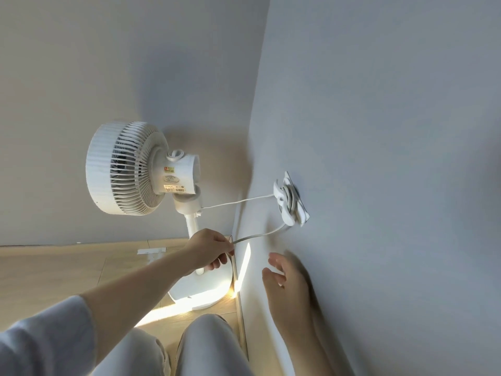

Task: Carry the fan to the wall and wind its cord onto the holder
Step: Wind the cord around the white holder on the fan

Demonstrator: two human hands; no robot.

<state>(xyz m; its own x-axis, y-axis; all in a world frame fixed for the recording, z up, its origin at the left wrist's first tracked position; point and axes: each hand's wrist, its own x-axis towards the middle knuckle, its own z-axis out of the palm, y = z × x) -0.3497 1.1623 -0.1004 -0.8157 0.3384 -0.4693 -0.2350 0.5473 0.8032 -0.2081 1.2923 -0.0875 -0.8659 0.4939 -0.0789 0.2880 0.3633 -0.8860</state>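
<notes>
Nearest, the right hand [282, 278] hovers open and empty by the wall [379, 131], while the left hand [212, 251] pinches the free end of the cord [260, 234]. Beyond, the fan [141, 169] stands on the floor [54, 267] at the wall's foot, its cord partly wound on the wall-mounted holder [291, 199]. Pulling too hard could likely slip the loops off or tip the fan.

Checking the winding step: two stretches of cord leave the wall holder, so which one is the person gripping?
The lower stretch, running from the holder's underside into the left hand. The upper stretch runs untouched to the fan's neck.
</notes>
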